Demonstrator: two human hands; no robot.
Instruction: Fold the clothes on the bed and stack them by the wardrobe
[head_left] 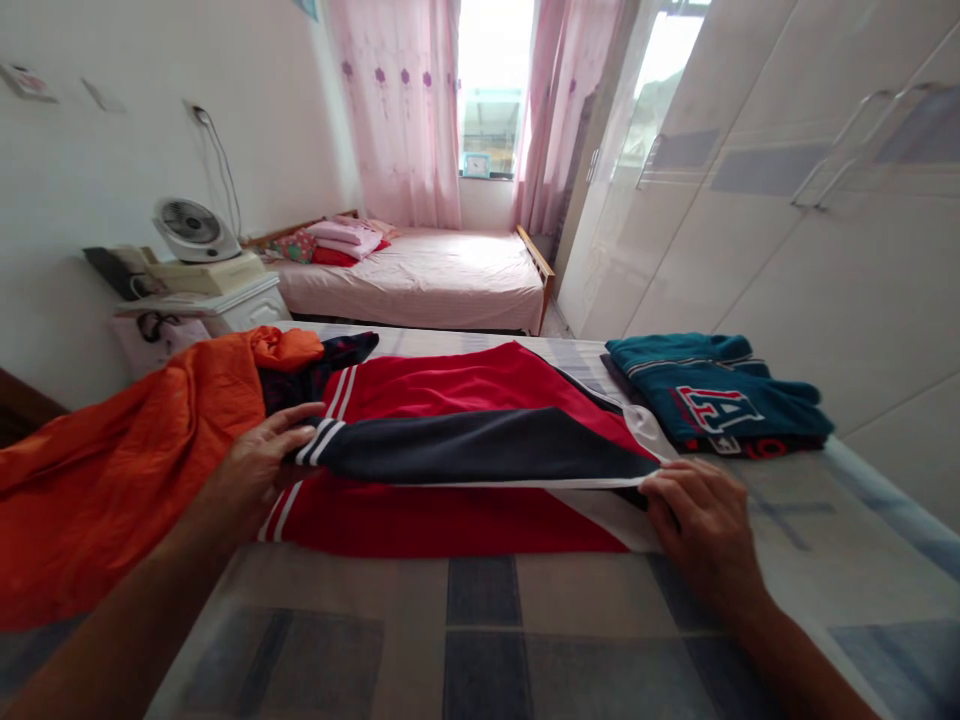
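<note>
A red jacket (pixel 450 525) with white stripes lies on its side across the bed, its dark navy sleeve (pixel 465 447) laid lengthwise over the body. My left hand (pixel 274 450) pinches the striped cuff end of that sleeve. At the shoulder end, my right hand (pixel 701 520) grips the sleeve's white-edged seam near the collar. The sleeve is stretched between both hands. Beside my left forearm an orange garment (pixel 150 450) is heaped, with a dark patterned cloth (pixel 300 385) partly under it.
Folded clothes with a teal top (pixel 697 380) are stacked at the right on the checked bedsheet (pixel 570 660). Beyond stand another bed (pixel 450 275) with pink bedding, a small fan (pixel 193 228) on a cabinet at left, and white wardrobes (pixel 810 250) along the right.
</note>
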